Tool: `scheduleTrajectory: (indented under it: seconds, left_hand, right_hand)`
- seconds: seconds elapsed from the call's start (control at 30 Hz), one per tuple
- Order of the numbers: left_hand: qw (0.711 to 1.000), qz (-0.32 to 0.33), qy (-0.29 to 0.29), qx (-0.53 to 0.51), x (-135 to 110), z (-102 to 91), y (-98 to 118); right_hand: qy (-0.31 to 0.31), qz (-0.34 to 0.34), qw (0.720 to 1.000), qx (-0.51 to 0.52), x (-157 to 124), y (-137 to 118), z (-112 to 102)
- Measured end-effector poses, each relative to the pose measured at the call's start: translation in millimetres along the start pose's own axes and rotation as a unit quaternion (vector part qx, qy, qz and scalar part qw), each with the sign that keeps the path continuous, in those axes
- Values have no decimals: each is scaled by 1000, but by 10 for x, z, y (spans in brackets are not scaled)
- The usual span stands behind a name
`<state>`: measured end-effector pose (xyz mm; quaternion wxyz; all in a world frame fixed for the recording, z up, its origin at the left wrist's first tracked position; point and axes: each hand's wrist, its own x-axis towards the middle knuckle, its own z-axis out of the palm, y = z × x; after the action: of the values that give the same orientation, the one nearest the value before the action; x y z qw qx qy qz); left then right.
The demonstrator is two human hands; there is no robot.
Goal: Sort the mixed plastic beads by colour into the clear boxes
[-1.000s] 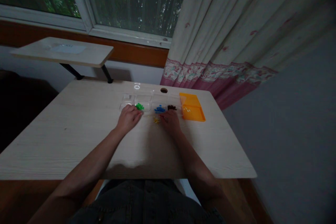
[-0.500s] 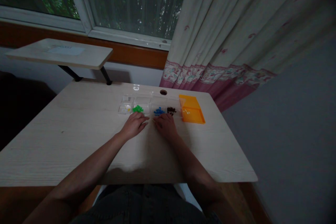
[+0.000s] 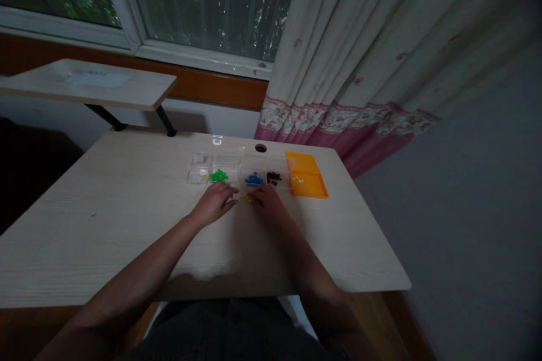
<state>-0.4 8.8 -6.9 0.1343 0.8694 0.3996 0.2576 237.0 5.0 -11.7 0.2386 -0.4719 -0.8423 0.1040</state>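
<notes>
Small yellow pieces point(image 3: 246, 199) lie on the table between my two hands. My left hand point(image 3: 214, 202) rests just in front of the green pieces point(image 3: 219, 175), thumb and fingers apart with nothing between them. At the right side of the yellow pieces, the fingers of my right hand point(image 3: 267, 202) are drawn together; what they pinch, if anything, is too small to make out. Blue pieces point(image 3: 254, 179) sit in a clear plastic box beyond my right fingertips. Dark brown pieces point(image 3: 274, 177) fill part of another clear box just to the right.
An orange box point(image 3: 311, 185) with its lid folded back lies open on the right, white bits near its left side. A small clear box point(image 3: 197, 177) holds a few pale and yellow bits. A raised shelf point(image 3: 127, 93) stands at the back left of the table point(image 3: 127, 208).
My hands have drawn slightly apart, and the yellow pieces between them now show. The whole view has shifted a little; the boxes stay in place on the table.
</notes>
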Motion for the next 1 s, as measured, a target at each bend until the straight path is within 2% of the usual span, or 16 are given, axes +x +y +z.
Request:
scheduleTrajectory:
  seconds: [0.53,0.7,1.0]
  left_hand:
    - [999,25,-22,1,-8,20,28]
    - [999,21,-25,-5,2,40,11]
    - [999,17,-29,3,59,17,100]
  right_hand:
    - [-13,39,999,33,2,-110,7]
    - [-11,57,998,25,-10,-73,-54]
    - [-32,53,998,21,-5,-150,-41]
